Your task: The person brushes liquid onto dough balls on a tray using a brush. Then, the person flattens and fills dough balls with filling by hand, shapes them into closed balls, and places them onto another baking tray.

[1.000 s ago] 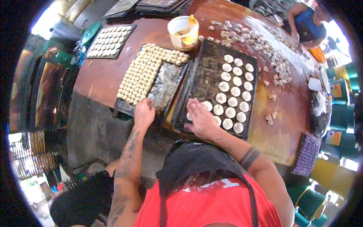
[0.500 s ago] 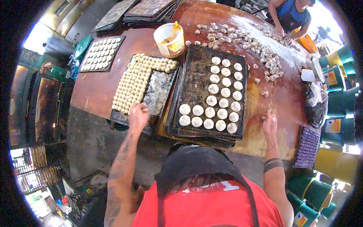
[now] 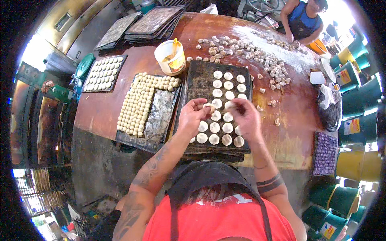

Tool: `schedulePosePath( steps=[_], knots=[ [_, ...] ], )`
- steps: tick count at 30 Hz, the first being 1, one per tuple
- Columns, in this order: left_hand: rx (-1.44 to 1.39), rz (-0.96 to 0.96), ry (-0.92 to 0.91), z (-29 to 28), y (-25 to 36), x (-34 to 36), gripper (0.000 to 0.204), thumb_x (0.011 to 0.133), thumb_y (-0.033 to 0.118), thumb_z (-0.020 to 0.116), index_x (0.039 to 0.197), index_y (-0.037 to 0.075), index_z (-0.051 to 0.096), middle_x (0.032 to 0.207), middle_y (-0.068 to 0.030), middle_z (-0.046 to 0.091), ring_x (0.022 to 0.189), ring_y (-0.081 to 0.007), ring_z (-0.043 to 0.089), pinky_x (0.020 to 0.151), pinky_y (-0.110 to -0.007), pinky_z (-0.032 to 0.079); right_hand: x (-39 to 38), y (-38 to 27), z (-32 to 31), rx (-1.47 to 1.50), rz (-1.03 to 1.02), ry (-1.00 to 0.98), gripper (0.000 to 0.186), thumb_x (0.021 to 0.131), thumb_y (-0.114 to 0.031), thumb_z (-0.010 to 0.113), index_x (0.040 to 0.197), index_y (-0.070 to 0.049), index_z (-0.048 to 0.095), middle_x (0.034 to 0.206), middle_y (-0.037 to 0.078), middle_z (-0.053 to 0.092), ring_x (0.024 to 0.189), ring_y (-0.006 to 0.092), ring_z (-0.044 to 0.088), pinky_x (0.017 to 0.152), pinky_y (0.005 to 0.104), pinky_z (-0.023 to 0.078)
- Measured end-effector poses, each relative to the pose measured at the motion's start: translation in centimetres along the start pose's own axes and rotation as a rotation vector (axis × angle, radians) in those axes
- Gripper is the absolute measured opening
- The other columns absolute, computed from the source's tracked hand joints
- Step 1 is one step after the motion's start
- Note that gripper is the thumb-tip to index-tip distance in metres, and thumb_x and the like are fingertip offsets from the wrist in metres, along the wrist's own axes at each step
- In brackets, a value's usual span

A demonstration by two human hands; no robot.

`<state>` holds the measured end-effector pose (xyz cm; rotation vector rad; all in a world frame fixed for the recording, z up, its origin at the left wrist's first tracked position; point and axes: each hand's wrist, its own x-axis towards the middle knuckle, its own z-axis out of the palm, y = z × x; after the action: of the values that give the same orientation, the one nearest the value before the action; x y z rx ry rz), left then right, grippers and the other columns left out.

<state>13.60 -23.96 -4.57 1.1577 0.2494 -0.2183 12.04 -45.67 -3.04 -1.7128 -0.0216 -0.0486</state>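
Observation:
Over the dark baking tray both hands have come close together. My left hand is closed on a small dough piece, pinched between thumb and fingers. My right hand faces it, fingers curled and blurred by motion; what they hold, if anything, is hidden. On the tray below sit flattened white dough rounds in rows, partly covered by the hands. To the left, a second tray carries many small dough balls around a floured bare patch.
Brown lumps lie scattered on the wooden table. A white bucket stands behind the trays. Farther left is a tray of dough rounds. Purple pieces fill a tray at right. Another person works at the far right.
My left hand has moved right from the dough-ball tray with a dough piece. My right hand has moved left from the tabletop lumps. Both now meet above the middle tray.

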Motion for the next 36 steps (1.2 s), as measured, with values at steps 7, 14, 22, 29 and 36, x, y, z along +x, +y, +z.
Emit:
schedulePosePath(
  steps=[7,14,22,29,36],
  knots=[
    [-0.191,-0.196,-0.155,1.0,-1.7,0.1,0.032,0.103,0.01,0.065,0.133,0.001,0.059,0.117,-0.0069,0.071,0.102,-0.0149,0.07,0.09,-0.029,0.059,0.1,-1.9,3.3,-0.486,-0.455,-0.085,0.028,0.087,-0.003,0.071,0.115,-0.006,0.072,0.107,0.015,0.07,0.104,0.0386,0.067,0.093,0.0465,0.056],
    [-0.099,0.089,-0.242,1.5,0.2,-1.2,0.03,0.101,0.005,0.069,0.13,0.002,0.061,0.117,-0.0094,0.071,0.103,-0.016,0.069,0.092,-0.032,0.058,0.9,-2.4,1.4,-0.276,-0.216,-0.203,0.035,0.089,-0.016,0.083,0.12,-0.004,0.07,0.104,0.008,0.069,0.095,0.018,0.066,0.083,0.0323,0.056],
    [-0.027,0.048,-0.078,4.2,3.8,-2.0,0.027,0.101,0.002,0.068,0.127,-0.004,0.066,0.114,-0.0104,0.072,0.1,-0.0188,0.072,0.092,-0.031,0.059,0.1,-3.2,5.3,0.653,0.138,0.038,0.026,0.097,-0.013,0.075,0.116,-0.001,0.062,0.109,0.007,0.067,0.1,0.0145,0.065,0.089,0.032,0.056],
    [-0.195,0.04,-0.096,3.6,3.1,-2.3,0.034,0.101,0.006,0.066,0.134,-0.001,0.062,0.124,-0.0098,0.069,0.112,-0.0196,0.068,0.099,-0.033,0.055,0.3,-5.1,4.8,-0.322,-0.448,0.13,0.036,0.09,-0.005,0.073,0.125,-0.012,0.074,0.116,0.014,0.072,0.105,0.0362,0.068,0.094,0.0417,0.055],
    [-0.218,-0.119,-0.236,0.6,2.4,-2.0,0.044,0.088,0.005,0.082,0.127,-0.002,0.064,0.108,-0.0069,0.07,0.095,-0.0168,0.071,0.083,-0.032,0.058,1.5,-5.6,4.1,-0.315,-0.539,-0.233,0.029,0.078,-0.011,0.085,0.105,-0.008,0.073,0.127,0.011,0.074,0.12,0.0353,0.065,0.106,0.0472,0.049]
  ],
)
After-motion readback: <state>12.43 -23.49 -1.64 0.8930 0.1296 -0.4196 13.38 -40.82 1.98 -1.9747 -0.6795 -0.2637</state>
